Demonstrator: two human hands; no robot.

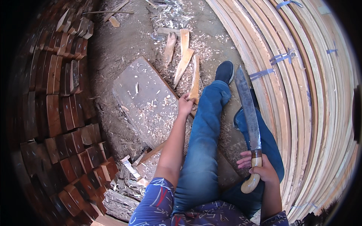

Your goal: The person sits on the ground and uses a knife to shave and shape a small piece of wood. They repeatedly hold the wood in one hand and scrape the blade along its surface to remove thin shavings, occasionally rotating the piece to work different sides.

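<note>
Your left hand [185, 104] pinches a pale wooden wedge [195, 81] above the shaving-strewn flat grey board [145, 100] on the dirt floor [120, 41]. Your right hand [262, 169] grips closed around a long-bladed machete [249, 113]; stacked reddish blocks [64, 98] stand left, bundled pale laths [305, 94] right.

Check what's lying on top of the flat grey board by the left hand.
Loose wood shavings are scattered over the grey board. The left hand grips a pale wood stick at its right edge. The board's near end is hidden behind the left forearm and leg.
</note>
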